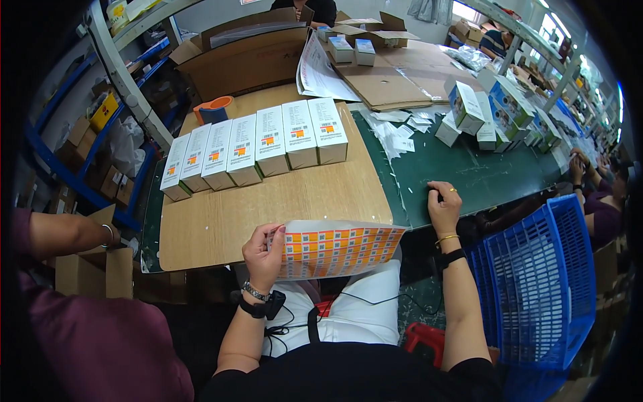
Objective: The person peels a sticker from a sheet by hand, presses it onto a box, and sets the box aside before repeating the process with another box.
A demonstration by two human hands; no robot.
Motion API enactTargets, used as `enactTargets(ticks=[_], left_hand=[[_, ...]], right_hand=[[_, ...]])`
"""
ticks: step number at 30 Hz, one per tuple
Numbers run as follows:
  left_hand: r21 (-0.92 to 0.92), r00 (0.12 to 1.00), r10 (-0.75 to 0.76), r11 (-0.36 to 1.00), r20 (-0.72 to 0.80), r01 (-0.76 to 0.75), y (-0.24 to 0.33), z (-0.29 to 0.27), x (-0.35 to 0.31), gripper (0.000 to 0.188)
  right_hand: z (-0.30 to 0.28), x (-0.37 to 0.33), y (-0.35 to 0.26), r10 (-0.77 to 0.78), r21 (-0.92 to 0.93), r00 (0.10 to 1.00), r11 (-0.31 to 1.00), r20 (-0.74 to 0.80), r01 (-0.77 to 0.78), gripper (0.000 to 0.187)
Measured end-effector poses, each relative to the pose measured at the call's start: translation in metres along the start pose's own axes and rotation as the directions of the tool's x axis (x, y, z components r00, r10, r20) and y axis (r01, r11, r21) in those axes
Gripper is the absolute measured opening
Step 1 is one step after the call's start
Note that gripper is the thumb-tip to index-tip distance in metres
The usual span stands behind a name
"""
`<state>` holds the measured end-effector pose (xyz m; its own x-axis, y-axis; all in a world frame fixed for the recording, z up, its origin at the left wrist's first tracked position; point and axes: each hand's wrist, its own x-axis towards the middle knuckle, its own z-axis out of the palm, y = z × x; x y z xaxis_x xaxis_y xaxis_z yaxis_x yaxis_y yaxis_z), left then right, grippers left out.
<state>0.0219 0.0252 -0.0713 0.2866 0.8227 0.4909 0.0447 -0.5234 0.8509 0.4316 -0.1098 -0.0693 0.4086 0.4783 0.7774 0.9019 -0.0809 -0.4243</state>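
My left hand [262, 253] grips the left edge of a sheet of orange stickers [338, 249], thumb on top. The sheet spreads over my lap and the table's front edge, its far corner curling up. My right hand [445, 206] hovers at or rests on the green tabletop to the right of the sheet, fingers curled together. Whatever is in those fingers, if anything, is hidden. Beyond the sheet, a row of several white boxes [270, 141] lies side by side on the wooden board [281, 201]. Each visible box end carries an orange sticker.
An orange tape roll [213, 109] stands behind the boxes. White paper scraps [396, 137] and piled boxes [492, 110] occupy the green table [482, 177]. Flattened cardboard [395, 87] lies farther back. A blue basket [536, 281] stands at my right; a co-worker's arm [67, 231] is at left.
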Motion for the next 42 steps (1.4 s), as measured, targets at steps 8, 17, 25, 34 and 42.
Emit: enactTargets(ticks=[8,17,25,34,42], left_hand=[[0.004,0.999,-0.009,1.0,-0.051,0.009,-0.002,-0.006,-0.004,0.011],[0.029,0.999,0.014,1.0,-0.037,-0.013,0.014,-0.004,0.0,0.01],[-0.003,0.996,0.061,0.998,-0.06,-0.061,0.008,-0.003,0.002,0.01],[0.009,0.997,0.054,0.999,-0.048,-0.053,0.014,-0.01,-0.006,0.011],[0.019,0.997,0.054,0.998,-0.059,-0.053,0.005,0.004,0.002,0.01]], right_hand=[[0.003,0.006,-0.009,-0.016,0.027,0.999,1.0,0.035,0.015,0.016],[-0.005,-0.012,0.015,0.034,0.01,0.989,0.999,0.144,-0.035,0.019],[0.005,-0.006,0.018,0.049,0.034,0.991,0.998,0.124,-0.053,0.02],[0.003,-0.007,0.01,0.055,0.024,0.988,0.998,0.143,-0.059,0.021],[-0.003,-0.016,0.032,0.099,-0.026,0.989,0.995,0.11,-0.097,0.016]])
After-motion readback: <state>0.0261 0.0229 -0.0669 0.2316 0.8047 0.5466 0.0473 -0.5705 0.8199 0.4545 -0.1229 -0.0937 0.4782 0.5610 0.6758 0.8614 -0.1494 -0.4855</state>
